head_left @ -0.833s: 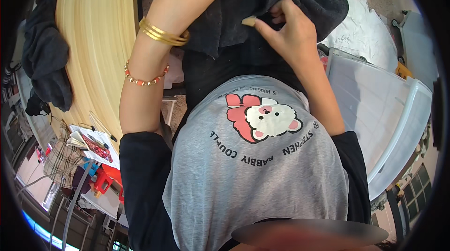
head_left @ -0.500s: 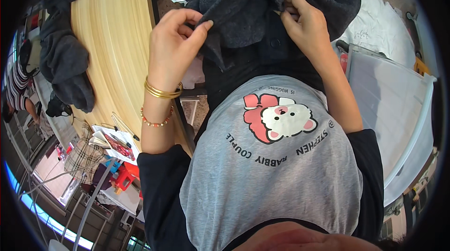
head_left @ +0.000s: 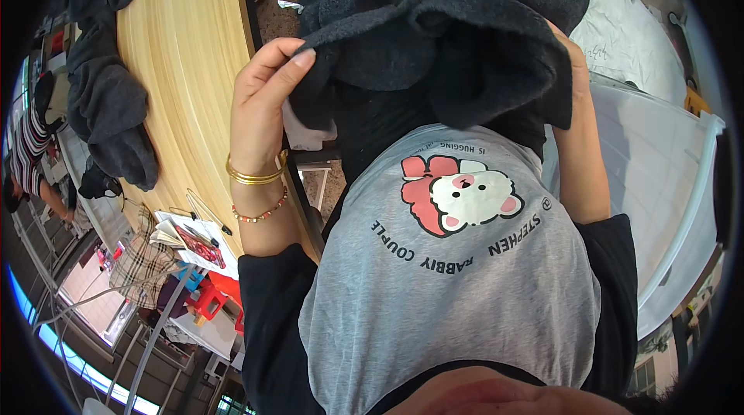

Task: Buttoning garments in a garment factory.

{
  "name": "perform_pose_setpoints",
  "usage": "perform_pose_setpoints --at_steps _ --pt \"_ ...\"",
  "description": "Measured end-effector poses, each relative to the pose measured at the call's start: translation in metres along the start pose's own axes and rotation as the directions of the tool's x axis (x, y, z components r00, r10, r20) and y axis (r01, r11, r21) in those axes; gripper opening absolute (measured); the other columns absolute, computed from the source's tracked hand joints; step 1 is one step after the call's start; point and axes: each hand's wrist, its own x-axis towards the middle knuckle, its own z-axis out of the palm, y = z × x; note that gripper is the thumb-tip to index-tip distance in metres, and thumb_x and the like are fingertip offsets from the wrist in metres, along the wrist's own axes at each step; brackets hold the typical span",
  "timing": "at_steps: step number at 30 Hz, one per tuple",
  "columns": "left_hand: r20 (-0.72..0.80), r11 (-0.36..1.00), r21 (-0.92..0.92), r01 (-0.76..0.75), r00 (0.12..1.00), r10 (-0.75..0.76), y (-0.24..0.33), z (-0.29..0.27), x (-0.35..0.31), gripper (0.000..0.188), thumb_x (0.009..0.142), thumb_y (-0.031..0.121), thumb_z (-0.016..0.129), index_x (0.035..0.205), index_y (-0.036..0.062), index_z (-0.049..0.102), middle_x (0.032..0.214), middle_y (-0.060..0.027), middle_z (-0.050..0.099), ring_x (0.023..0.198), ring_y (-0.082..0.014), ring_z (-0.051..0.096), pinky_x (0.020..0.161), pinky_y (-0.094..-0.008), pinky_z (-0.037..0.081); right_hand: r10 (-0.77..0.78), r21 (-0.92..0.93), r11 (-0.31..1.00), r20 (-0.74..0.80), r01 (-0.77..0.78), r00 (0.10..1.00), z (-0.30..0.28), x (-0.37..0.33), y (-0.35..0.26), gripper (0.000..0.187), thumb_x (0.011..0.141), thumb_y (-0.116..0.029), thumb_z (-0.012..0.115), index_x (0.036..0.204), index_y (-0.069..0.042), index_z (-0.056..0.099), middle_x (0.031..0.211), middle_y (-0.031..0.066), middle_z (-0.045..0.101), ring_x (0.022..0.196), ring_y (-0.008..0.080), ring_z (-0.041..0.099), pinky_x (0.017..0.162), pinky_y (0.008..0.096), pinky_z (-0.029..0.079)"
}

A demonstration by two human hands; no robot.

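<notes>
Head view shows the dark grey fleece garment point(head_left: 442, 35) as the biggest thing in hand, bunched in thick folds in front of the person's chest, above the grey printed shirt point(head_left: 449, 275). Compared with a moment ago it sits higher and more gathered: the cloth that both hands were spreading at its edge is now heaped into one mass, which I read as the garment being turned over or gathered in the hands rather than laid flat. Its long axis runs roughly across the picture, from the left hand toward the right, with loose folds hanging down toward the shirt; which end is collar or hem I cannot tell.

To the left, the pale wooden worktop point(head_left: 186, 66) curves away, carrying another dark garment point(head_left: 108, 120) well apart from the hands.

The left hand point(head_left: 260, 117) has risen and now pinches a fold of the fleece between thumb and fingertips point(head_left: 304, 58), a narrow grip on the cloth's edge, gold bangles point(head_left: 254, 175) and a bead bracelet point(head_left: 260, 213) at the wrist. The right hand point(head_left: 572, 58) is mostly buried under the fleece; its grip is hidden, so I cannot tell how it holds.
</notes>
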Motion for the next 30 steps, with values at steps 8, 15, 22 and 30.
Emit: perform_pose_setpoints --at_steps 8,15,22,30 --pt "0.090 0.994 -0.094 0.051 0.995 -0.042 0.032 -0.018 -0.009 0.009 0.095 0.008 0.061 0.099 0.0018 0.066 0.090 0.0033 0.066 0.083 -0.0030 0.058 0.076 -0.0177 0.046 -0.050 -0.778 0.620 -0.170 -0.103 0.984 0.034 -0.028 -0.035 0.047 0.076 -0.012 0.076 0.116 0.005 0.061 0.114 0.0100 0.064 0.103 0.0166 0.062 0.094 0.0262 0.046" --pt "0.122 1.000 0.002 0.015 0.992 -0.015 0.021 -0.014 -0.008 0.019 0.085 0.021 0.077 0.078 0.0060 0.067 0.063 0.0086 0.053 0.054 -0.0011 0.045 0.045 -0.0198 0.033 -0.446 -0.980 -0.089 -0.121 -0.178 0.887 0.052 -0.051 -0.076 0.035 0.090 -0.005 0.061 0.123 0.006 0.059 0.122 0.0129 0.062 0.112 0.0199 0.058 0.101 0.0305 0.041" --pt "0.124 0.979 -0.185 -0.091 0.986 0.115 0.045 -0.011 -0.021 0.014 0.086 0.009 0.073 0.097 0.0017 0.068 0.091 0.0008 0.068 0.086 -0.0057 0.060 0.081 -0.0206 0.047 -0.141 -0.952 -0.294 -0.052 -0.091 0.989 0.102 -0.038 -0.063 0.048 0.077 0.012 0.055 0.124 0.004 0.054 0.122 0.0113 0.052 0.112 0.0206 0.052 0.102 0.0302 0.035" --pt "0.034 0.964 -0.117 -0.241 0.969 0.246 0.045 0.012 -0.008 0.024 0.081 0.018 0.078 0.093 0.0002 0.069 0.085 -0.0037 0.068 0.080 -0.0094 0.061 0.074 -0.0247 0.048 -0.394 -0.916 -0.400 0.137 -0.035 0.909 0.083 -0.039 -0.102 0.025 0.096 0.003 0.053 0.120 0.004 0.060 0.117 0.0127 0.063 0.109 0.0205 0.058 0.100 0.0303 0.042"
